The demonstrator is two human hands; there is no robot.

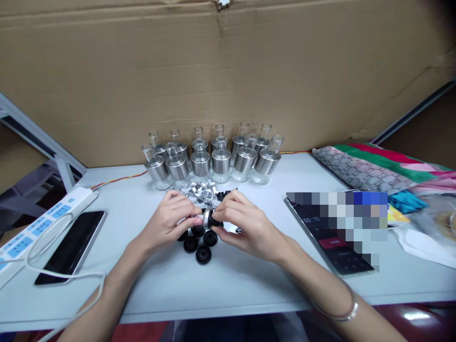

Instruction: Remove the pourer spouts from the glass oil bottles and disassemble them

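Observation:
Over the middle of the table, my left hand (169, 216) and my right hand (247, 225) meet on a small round cap piece (206, 219) with a silver rim and a black side. My left fingertips pinch its silver end, while the right fingers close round the black part. The fingers partly cover it. Just below lie several black round caps (203, 254), some partly under my left hand. Behind the hands is a pile of shiny silver pieces (199, 192), with small black pieces (223, 194) to its right. A few tiny dark rings (238, 230) lie under my right hand.
Glass bottles (221, 159) with metal sleeves stand in two rows before a cardboard wall (213, 76). At left are a phone (71, 247), a white power strip (42, 223) and a loose cable (90, 274). A larger device (320, 237) and patterned bags (370, 166) lie at right.

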